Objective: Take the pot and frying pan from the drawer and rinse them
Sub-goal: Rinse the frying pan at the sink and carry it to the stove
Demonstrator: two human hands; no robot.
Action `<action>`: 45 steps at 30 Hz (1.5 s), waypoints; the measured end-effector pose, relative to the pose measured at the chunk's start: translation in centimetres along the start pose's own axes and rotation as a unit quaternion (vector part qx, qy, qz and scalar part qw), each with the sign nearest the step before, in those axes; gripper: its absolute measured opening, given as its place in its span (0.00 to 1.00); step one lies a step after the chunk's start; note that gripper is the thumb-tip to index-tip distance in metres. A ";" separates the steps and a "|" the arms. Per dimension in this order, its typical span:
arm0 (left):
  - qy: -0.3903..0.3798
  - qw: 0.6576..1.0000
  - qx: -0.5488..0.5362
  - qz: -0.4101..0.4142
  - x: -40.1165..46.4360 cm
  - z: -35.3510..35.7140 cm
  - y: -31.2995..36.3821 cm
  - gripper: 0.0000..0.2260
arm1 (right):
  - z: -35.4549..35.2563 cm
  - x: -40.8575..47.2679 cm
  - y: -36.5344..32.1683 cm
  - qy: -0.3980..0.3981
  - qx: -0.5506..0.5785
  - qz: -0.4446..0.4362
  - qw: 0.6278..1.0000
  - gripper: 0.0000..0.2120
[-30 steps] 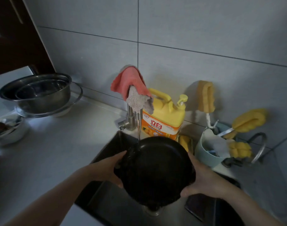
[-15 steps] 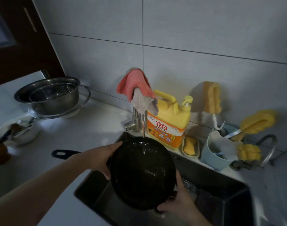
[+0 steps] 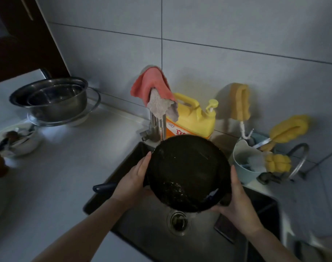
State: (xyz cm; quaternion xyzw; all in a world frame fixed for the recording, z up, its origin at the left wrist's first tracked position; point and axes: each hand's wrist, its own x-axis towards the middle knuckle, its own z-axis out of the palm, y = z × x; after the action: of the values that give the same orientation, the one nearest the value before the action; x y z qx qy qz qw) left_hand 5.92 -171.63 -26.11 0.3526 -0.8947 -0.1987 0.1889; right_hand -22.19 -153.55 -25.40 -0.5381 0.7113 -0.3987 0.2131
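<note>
Gripping the black frying pan (image 3: 188,172) by its rim w/ both hands – left hand (image 3: 133,183) clasped on the left edge, right hand (image 3: 235,201) closed on the near-right edge. Pan is tilted over the sink (image 3: 152,220), above the drain (image 3: 178,222), water pooled in its low side; its dark handle (image 3: 103,186) sticks out left over the sink edge. Farther back – faucet (image 3: 155,127) draped w/ a pink cloth (image 3: 150,83), yellow soap jug (image 3: 193,120) just behind the pan, blue caddy (image 3: 244,167) w/ yellow sponges at right. Far left on the counter (image 3: 67,167): steel pot (image 3: 53,101) holding a smaller bowl.
</note>
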 end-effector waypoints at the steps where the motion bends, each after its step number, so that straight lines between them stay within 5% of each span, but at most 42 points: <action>1: 0.022 1.000 0.012 0.004 -0.3 0.2 0.3 0.52 | -0.2 -0.3 -0.1 0.013 -0.016 -0.016 1.000 0.66; 13: 0.195 0.970 0.103 0.101 -0.4 -3.6 4.4 0.45 | -3.9 -0.3 -2.6 0.162 -0.141 -0.227 0.950 0.51; 24: 0.239 0.959 0.105 0.113 0.5 -5.9 6.3 0.45 | -6.6 0.1 -4.9 0.171 -0.132 -0.198 0.956 0.48; 29: 0.212 0.966 0.099 0.110 -1.4 -2.8 4.7 0.47 | -3.8 -1.3 -2.4 0.154 -0.168 -0.231 0.946 0.51; 36: 0.140 0.984 0.105 0.036 -4.4 -0.2 -0.8 0.41 | 2.0 -0.5 0.4 0.043 -0.167 -0.172 0.970 0.66; 45: 0.087 0.987 0.123 -0.052 -4.1 -0.9 -5.6 0.47 | 6.3 4.3 0.2 0.001 -0.185 -0.142 0.972 0.65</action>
State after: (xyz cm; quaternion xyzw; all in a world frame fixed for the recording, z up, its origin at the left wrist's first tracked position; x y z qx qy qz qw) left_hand 12.24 -172.74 -28.92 0.4354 -0.8729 -0.0652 0.2101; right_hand -19.08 -159.68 -28.77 -0.6634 0.6891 -0.2871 0.0501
